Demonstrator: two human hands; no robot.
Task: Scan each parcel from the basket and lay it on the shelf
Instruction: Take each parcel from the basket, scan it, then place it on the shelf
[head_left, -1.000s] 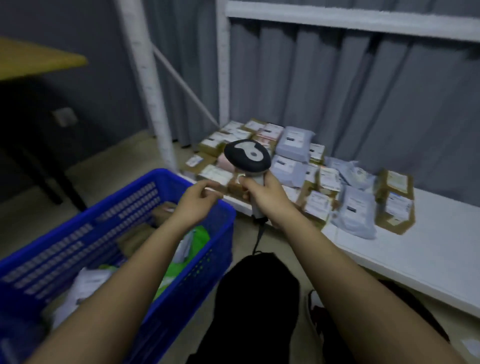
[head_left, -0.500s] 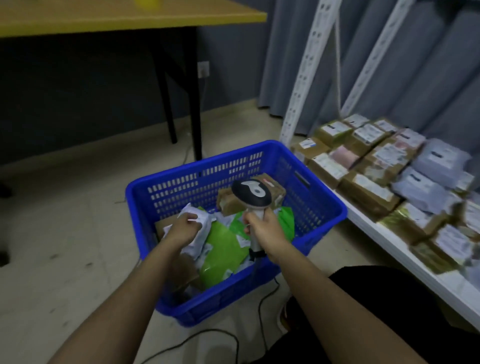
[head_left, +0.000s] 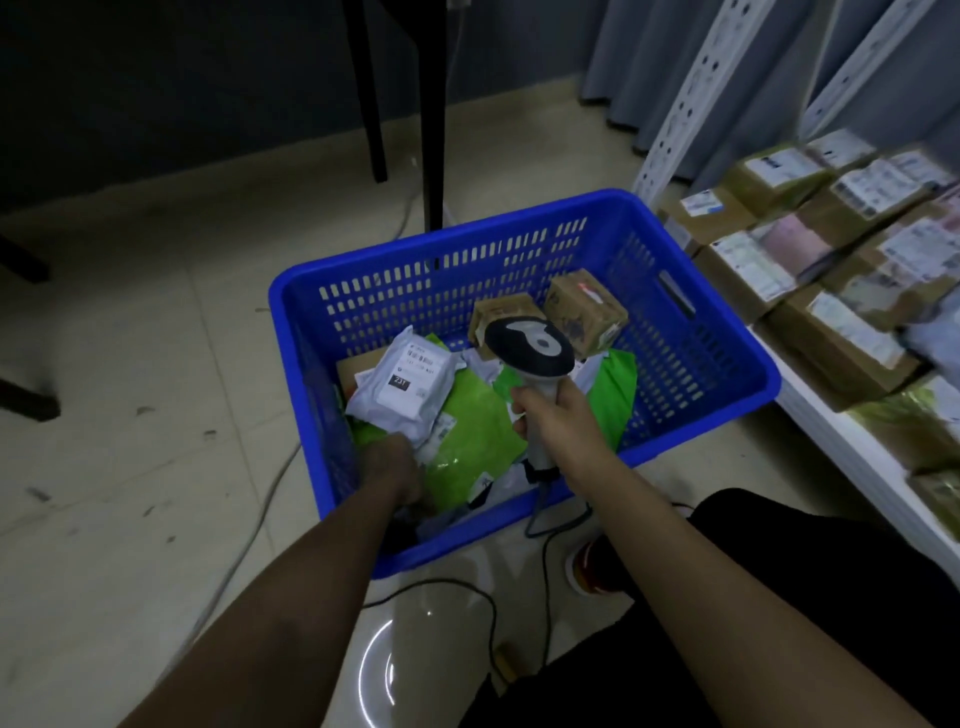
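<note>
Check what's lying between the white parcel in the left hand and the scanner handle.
In the head view, a green mailer fills the stretch between the white parcel and the scanner; it lies flat in the basket.

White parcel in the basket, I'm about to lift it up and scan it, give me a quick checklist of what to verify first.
1. Left hand has hold of the white parcel: cannot tell, fingers hidden under its near edge.
2. Label faces up: ok.
3. Nothing lies on the parcel: ok.
4. Right hand grips the scanner: ok.
5. Scanner head points at the label: not ok, it sits to the right, over the green bag.
6. Free space on the shelf: cannot tell.
</note>
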